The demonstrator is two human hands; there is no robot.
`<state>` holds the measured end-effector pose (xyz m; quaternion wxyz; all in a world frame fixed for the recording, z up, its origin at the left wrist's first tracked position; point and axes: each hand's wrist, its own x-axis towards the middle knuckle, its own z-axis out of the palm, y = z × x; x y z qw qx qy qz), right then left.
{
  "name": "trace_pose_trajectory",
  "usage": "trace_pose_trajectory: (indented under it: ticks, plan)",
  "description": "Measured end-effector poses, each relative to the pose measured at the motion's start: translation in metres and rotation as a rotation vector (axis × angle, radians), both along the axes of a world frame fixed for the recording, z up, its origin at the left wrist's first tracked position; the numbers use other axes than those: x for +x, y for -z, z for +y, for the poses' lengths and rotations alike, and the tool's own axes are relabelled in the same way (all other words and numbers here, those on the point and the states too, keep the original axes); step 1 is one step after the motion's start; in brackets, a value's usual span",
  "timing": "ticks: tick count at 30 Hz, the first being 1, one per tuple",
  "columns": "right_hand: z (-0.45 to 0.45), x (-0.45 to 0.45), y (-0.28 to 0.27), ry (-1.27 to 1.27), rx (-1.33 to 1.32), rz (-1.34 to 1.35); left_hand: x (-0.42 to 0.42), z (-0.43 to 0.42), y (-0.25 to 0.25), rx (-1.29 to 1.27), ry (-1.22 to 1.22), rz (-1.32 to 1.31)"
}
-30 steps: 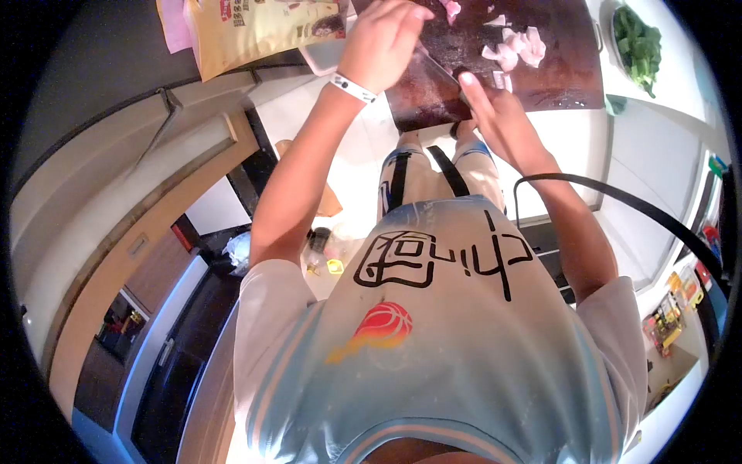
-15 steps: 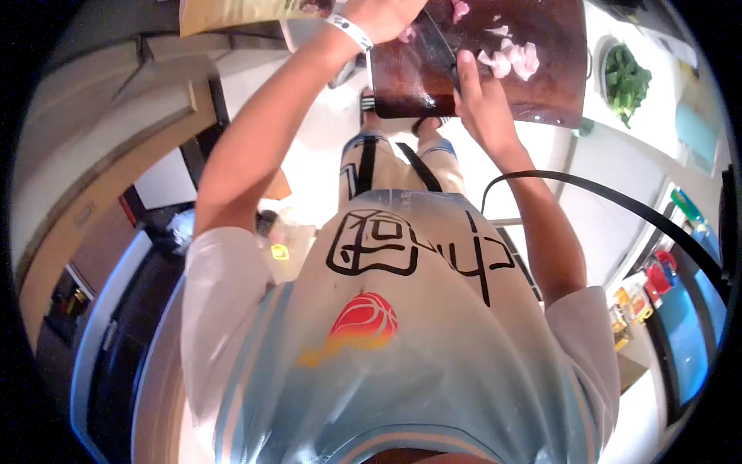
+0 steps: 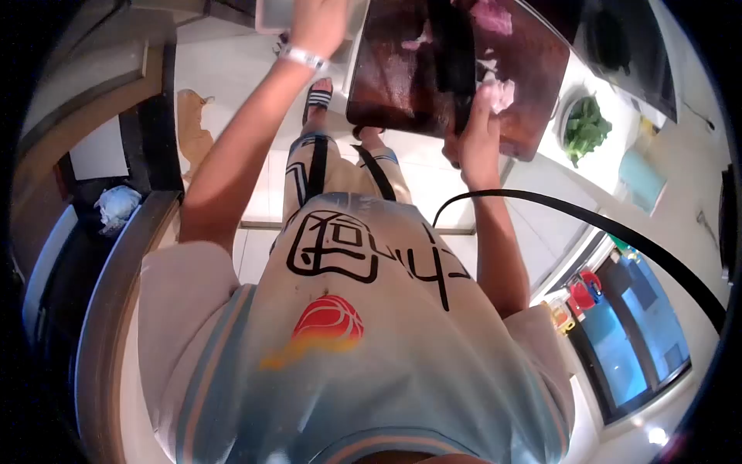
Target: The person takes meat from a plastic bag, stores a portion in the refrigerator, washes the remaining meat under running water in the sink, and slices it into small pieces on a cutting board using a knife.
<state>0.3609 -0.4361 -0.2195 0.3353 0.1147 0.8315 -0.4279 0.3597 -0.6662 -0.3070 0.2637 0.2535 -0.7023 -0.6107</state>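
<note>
My right hand (image 3: pixel 481 143) is wrapped round the handle of a knife (image 3: pixel 454 58), whose broad dark blade lies over the brown cutting board (image 3: pixel 533 81). Pale pink meat pieces (image 3: pixel 498 94) sit beside my right thumb, and a pinker piece (image 3: pixel 493 17) is near the board's top edge. Left of the blade is a small pink scrap (image 3: pixel 418 39). My left hand (image 3: pixel 318 27), with a white band at the wrist, is beyond the board's left edge, near a pale tray (image 3: pixel 270 15); its fingertips are cut off by the frame.
Green leaves (image 3: pixel 586 131) lie in a white dish on the counter to the right, near a light blue item (image 3: pixel 641 179). A black cable (image 3: pixel 580 205) crosses above my right forearm. My feet in striped sandals (image 3: pixel 318 99) stand on the tiled floor below.
My left hand has moved off the board to the left. The knife blade now looks broader and darker over the board. The whole view has shifted, and the yellow bag is out of sight.
</note>
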Motion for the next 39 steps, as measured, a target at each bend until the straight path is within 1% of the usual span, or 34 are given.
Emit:
trace_pose_trajectory:
  ticks: [1,2,5,6,8,9,10,13,15,16,17,18,19,20,21,22,24,26,29,30,33,39]
  plan:
    - [-0.003,0.001,-0.002,0.024,-0.019,0.049,0.014,0.002,0.007,0.089,-0.014,-0.006]
    - [0.001,0.0,-0.001,0.072,-0.061,0.004,0.026,0.004,0.016,0.178,-0.022,-0.014]
    - [0.001,0.005,0.03,0.186,-0.158,0.042,0.046,0.011,0.043,0.349,-0.112,-0.042]
    - [0.004,0.001,0.026,0.116,-0.111,-0.001,0.051,0.014,0.047,0.303,-0.12,-0.11]
    - [0.007,0.005,0.031,-0.062,-0.134,0.237,0.059,0.016,0.062,0.32,-0.067,-0.087]
    - [0.004,0.004,0.026,-0.059,-0.088,0.185,0.058,0.014,0.07,0.318,-0.042,-0.065]
    - [-0.002,0.004,0.018,-0.058,-0.042,0.132,0.054,0.018,0.073,0.358,-0.049,0.023]
    - [0.016,0.009,0.026,-0.158,0.02,0.226,0.051,0.02,0.021,0.108,-0.021,-0.169]
    - [0.018,0.0,0.028,-0.196,0.091,0.309,0.055,0.017,0.018,0.29,-0.043,-0.176]
    - [0.015,-0.009,0.058,-0.371,0.16,0.759,0.055,0.017,0.019,0.381,-0.052,-0.18]
    - [0.003,-0.011,0.042,-0.25,0.068,0.394,0.057,0.019,0.022,0.176,-0.039,-0.135]
    - [-0.009,-0.012,0.025,-0.098,0.045,0.055,0.06,0.021,0.025,-0.024,-0.026,-0.096]
    - [0.004,-0.002,0.038,-0.165,0.048,0.334,0.058,0.018,0.025,-0.238,-0.011,-0.037]
    - [0.021,0.007,0.067,-0.229,0.043,0.632,0.058,0.022,0.019,-0.334,-0.003,-0.057]
    - [0.024,0.007,0.075,-0.261,0.027,0.737,0.058,0.024,0.011,-0.347,0.044,-0.078]
    - [0.022,0.008,0.078,-0.292,0.016,0.844,0.054,0.027,0.01,-0.432,0.069,-0.054]
    - [0.02,0.0,0.08,-0.28,-0.036,0.678,0.041,0.035,0.009,-0.583,0.144,-0.02]
    - [-0.008,-0.004,0.025,-0.019,-0.078,0.08,0.028,0.044,0.006,-0.714,0.233,-0.009]
    - [0.0,0.007,0.017,0.016,-0.09,0.077,0.012,0.05,0.005,-0.723,0.35,-0.044]
    - [0.003,0.009,0.012,0.072,-0.101,-0.026,0.009,0.053,0.007,-0.749,0.354,-0.089]
    - [0.01,0.009,0.025,0.055,-0.128,0.009,0.004,0.053,0.012,-0.785,0.444,-0.08]
    - [0.01,0.012,0.025,0.068,-0.116,0.041,0.01,0.062,0.011,-0.751,0.408,-0.069]
